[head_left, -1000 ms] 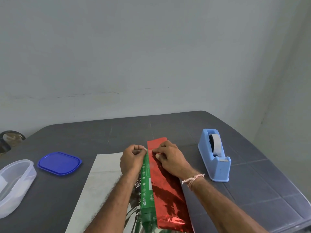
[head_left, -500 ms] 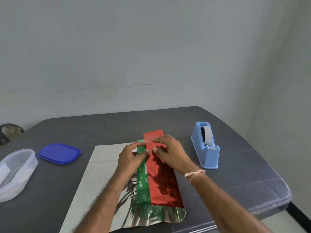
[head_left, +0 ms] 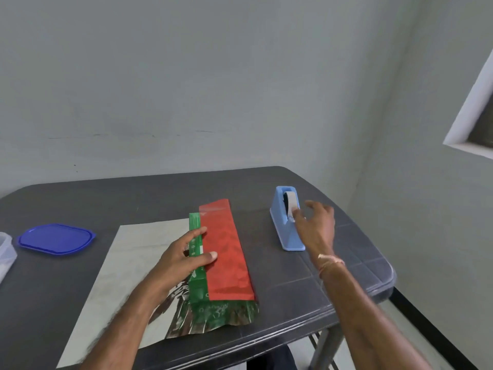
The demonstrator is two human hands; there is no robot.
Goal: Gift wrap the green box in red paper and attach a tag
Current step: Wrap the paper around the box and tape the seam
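1. Lying lengthwise on the dark desk [head_left: 133, 198], the green box [head_left: 196, 285] is found near the front edge, and its right part is covered by a folded flap of the red paper [head_left: 226, 252].
2. The paper's silvery underside is spread flat on the desk to the left of the box, and crumpled foil is seen past the box's near end.
3. The left grip [head_left: 181, 260] is laid released on the box with fingers straight, and the thumb is pressed at the flap's edge.
4. The right grip [head_left: 318, 222] is held released, fingers spread, at the light-blue tape dispenser [head_left: 286, 231], which is stood right of the box and apart from it. Whether the tape is touched cannot be told.
5. A thread band [head_left: 329, 260] is worn on the right wrist.
6. A blue lid [head_left: 56, 239] is placed well left of the paper, and a clear container [head_left: 5, 252] is cut off at the left border.
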